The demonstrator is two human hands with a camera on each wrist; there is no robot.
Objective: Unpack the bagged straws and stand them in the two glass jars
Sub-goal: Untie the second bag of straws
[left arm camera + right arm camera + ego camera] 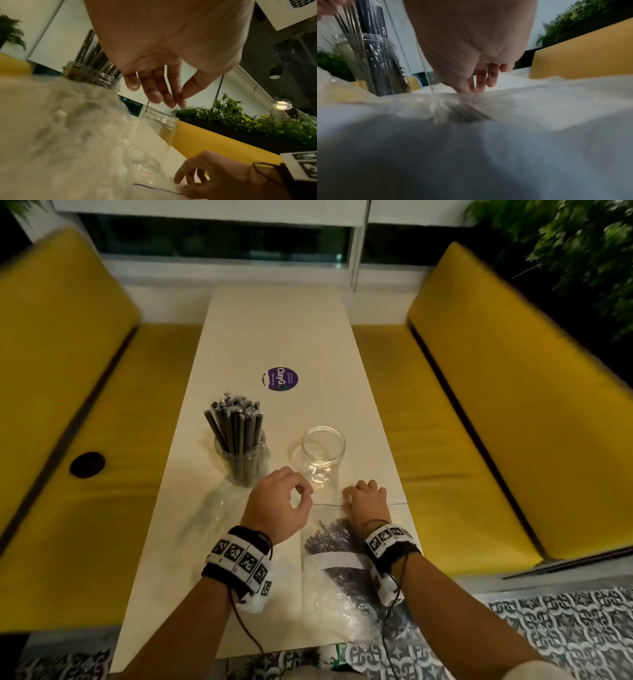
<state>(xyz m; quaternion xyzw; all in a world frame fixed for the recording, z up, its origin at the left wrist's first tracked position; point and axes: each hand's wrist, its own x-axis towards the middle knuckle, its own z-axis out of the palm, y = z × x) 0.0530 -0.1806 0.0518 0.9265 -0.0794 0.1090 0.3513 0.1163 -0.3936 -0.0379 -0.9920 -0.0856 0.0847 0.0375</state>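
Note:
A clear plastic bag (325, 583) of dark straws (329, 539) lies on the white table (281, 330) in front of me. My right hand (356, 498) has its fingers curled over the bag's far edge, beside a thin dark line along that edge (154, 188). My left hand (303, 494) hovers just left of it, thumb near forefinger, holding nothing I can see. An empty glass jar (323, 457) stands just beyond both hands. A second jar (241, 460), further left, is packed with upright black straws (236, 422). In the right wrist view the bag (539, 101) fills the foreground.
Crumpled clear plastic (212, 508) lies on the table left of my left hand. A round purple sticker (281, 379) sits mid-table. Yellow benches (479, 412) flank the narrow table on both sides. Patterned floor tiles (565, 628) show at the near edge.

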